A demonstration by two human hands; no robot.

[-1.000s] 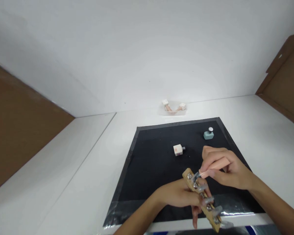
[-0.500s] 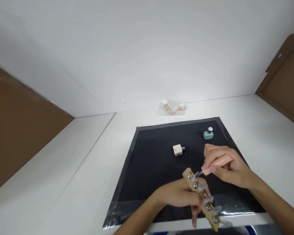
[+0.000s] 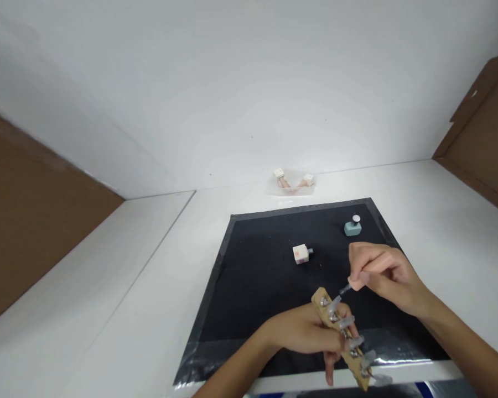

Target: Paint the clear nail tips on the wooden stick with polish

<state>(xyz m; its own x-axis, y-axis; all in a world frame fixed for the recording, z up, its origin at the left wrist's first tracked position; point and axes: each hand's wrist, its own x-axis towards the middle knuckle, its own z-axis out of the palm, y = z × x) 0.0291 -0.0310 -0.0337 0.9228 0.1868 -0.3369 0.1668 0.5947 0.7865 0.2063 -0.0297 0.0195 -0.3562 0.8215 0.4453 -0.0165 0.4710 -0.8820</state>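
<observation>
My left hand [image 3: 311, 334] is closed around a wooden nail-tip stand [image 3: 320, 296], which slants down to the right. Several clear nail tips [image 3: 347, 322] stick out along its right side, above round metal fittings. In my right hand [image 3: 392, 276] is a nail polish brush [image 3: 356, 283] with a peach handle, pinched between thumb and fingers. Its dark bristle end points down-left at the uppermost nail tip [image 3: 335, 303], very near it; whether they touch I cannot tell. A white nail polish bottle [image 3: 301, 254] lies on the black mat [image 3: 257, 276], its grey neck uncapped and facing right.
A teal bottle-shaped item with a silver round top [image 3: 352, 228] sits at the mat's far right. Beyond the mat, a clear tray [image 3: 291, 191] by the wall holds white and peach bottles. Brown cardboard panels [image 3: 33, 221] flank the white table [image 3: 141, 309].
My right hand has drawn the brush slightly up and right, back from the uppermost nail tip. The stand has shifted very little in my left hand.
</observation>
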